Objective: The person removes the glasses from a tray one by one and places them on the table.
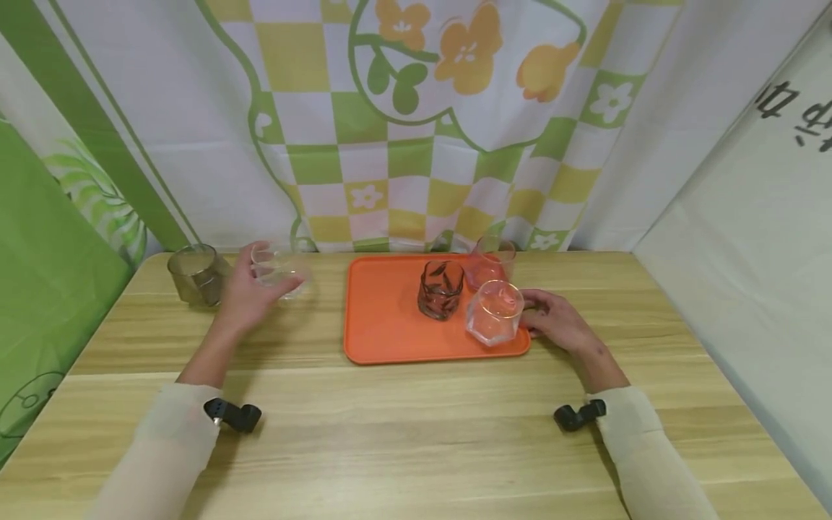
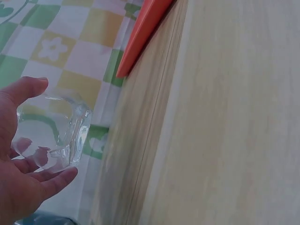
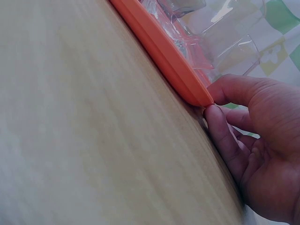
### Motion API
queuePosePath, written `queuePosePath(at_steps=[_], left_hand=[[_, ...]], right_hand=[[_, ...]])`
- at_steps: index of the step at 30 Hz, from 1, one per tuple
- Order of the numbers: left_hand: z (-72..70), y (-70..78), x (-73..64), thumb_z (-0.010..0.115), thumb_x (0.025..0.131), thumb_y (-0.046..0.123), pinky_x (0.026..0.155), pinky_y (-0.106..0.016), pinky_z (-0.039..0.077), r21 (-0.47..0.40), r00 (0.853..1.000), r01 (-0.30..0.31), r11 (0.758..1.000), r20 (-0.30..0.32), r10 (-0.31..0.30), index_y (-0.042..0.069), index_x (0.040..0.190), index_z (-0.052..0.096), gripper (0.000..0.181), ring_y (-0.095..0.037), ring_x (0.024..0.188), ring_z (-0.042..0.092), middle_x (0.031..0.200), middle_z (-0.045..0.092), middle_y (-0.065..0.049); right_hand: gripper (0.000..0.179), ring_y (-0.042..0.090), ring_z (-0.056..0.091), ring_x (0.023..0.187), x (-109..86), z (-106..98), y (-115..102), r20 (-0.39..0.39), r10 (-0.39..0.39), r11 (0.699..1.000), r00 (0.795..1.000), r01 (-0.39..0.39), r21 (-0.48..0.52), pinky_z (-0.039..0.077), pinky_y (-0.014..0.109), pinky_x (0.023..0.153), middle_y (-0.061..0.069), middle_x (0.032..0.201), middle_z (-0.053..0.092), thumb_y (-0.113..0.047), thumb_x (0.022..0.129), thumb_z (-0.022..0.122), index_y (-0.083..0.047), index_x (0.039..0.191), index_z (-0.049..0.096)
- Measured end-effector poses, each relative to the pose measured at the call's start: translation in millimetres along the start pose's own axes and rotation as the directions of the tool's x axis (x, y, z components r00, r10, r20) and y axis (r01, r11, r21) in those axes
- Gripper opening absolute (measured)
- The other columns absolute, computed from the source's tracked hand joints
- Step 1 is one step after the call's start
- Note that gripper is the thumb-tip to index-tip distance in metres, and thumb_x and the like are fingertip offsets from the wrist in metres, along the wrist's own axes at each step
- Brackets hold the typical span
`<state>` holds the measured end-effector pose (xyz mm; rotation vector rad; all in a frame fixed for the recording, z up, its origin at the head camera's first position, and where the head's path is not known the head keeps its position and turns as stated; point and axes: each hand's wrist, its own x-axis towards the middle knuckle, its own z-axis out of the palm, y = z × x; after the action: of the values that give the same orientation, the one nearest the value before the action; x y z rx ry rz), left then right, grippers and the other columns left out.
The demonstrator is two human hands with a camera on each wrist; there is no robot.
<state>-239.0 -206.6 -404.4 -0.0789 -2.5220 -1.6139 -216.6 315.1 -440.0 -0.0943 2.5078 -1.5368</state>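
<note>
My left hand (image 1: 249, 295) grips a clear glass (image 1: 276, 271) at the back left of the table. In the left wrist view the thumb lies along one side of this glass (image 2: 54, 126) and the fingers curl round the other. At the right end of an orange tray (image 1: 383, 318), my right hand (image 1: 560, 323) pinches the rim; the right wrist view has its thumb and index finger meeting at the tray's corner (image 3: 183, 84). On the tray stand a dark faceted glass (image 1: 440, 292), a pinkish glass (image 1: 486, 269) and a clear gold-rimmed glass (image 1: 492, 321).
A smoky grey glass (image 1: 198, 274) stands at the far left, just beyond the left hand. Behind the wooden table (image 1: 403, 426) hangs a checked, flowered curtain (image 1: 403, 166). A white wall or sheet (image 1: 747, 238) borders the right side.
</note>
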Motion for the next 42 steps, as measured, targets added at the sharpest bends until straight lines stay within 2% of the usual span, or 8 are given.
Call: queuePosePath(at_steps=[7,15,23,32,37,42], left_hand=[[-12.2,-8.3,-1.6,0.082,0.091,0.032,0.096,-0.052,0.045,0.024,0.999,0.041,0.999,-0.018,-0.040,0.005,0.158,0.029,0.090,-0.044,0.135,0.044,0.150,0.043,-0.023],[-21.9,-11.7,1.0,0.082,0.090,0.035,0.093,-0.043,0.046,0.028,0.997,0.061,0.998,-0.048,-0.060,0.004,0.158,0.029,0.092,-0.043,0.135,0.046,0.150,0.044,-0.023],[-27.1,-13.9,2.6,0.082,0.089,0.039,0.097,-0.048,0.046,0.034,0.996,0.079,0.996,-0.054,-0.077,0.005,0.159,0.027,0.094,-0.043,0.136,0.045,0.152,0.043,-0.021],[-29.1,-21.4,6.0,0.082,0.090,0.036,0.101,-0.050,0.046,0.039,0.994,0.081,0.996,-0.077,-0.077,0.003,0.159,0.026,0.094,-0.044,0.135,0.047,0.152,0.043,-0.023],[-29.8,-25.4,4.7,0.082,0.091,0.033,0.101,-0.050,0.046,0.049,0.993,0.094,0.994,-0.076,-0.090,0.003,0.158,0.027,0.092,-0.045,0.135,0.047,0.152,0.043,-0.024],[-29.5,-29.0,4.7,0.081,0.091,0.035,0.104,-0.056,0.043,0.063,0.993,0.101,0.993,-0.067,-0.097,0.003,0.160,0.025,0.095,-0.046,0.135,0.046,0.153,0.042,-0.025]], right_hand=[[0.058,0.015,0.065,0.090,1.0,0.6,0.4,0.001,0.005,1.000,1.000,-0.005,-0.011,0.059,0.029,0.074,0.025,0.130,0.058,-0.018,0.099,0.070,0.005,0.148,0.047],[0.058,0.015,0.065,0.091,2.5,0.7,-2.4,-0.011,0.010,1.000,1.000,-0.010,-0.019,0.059,0.028,0.074,0.025,0.132,0.058,-0.019,0.100,0.069,0.004,0.148,0.047],[0.057,0.015,0.064,0.089,1.9,0.5,-3.1,-0.013,0.002,1.000,1.000,-0.002,-0.021,0.058,0.027,0.073,0.024,0.127,0.058,-0.017,0.100,0.069,0.004,0.148,0.048],[0.058,0.016,0.064,0.091,1.0,-0.8,-2.4,-0.007,0.013,1.000,1.000,-0.013,-0.012,0.058,0.028,0.074,0.024,0.128,0.058,-0.018,0.100,0.070,0.004,0.148,0.047],[0.058,0.016,0.064,0.091,0.2,-0.5,-1.5,-0.006,0.020,1.000,1.000,-0.020,-0.011,0.058,0.027,0.073,0.024,0.129,0.058,-0.018,0.099,0.070,0.004,0.148,0.047],[0.058,0.016,0.065,0.090,0.4,-0.6,-1.2,-0.002,0.018,1.000,1.000,-0.018,-0.001,0.059,0.028,0.073,0.025,0.129,0.058,-0.017,0.099,0.070,0.004,0.148,0.048]])
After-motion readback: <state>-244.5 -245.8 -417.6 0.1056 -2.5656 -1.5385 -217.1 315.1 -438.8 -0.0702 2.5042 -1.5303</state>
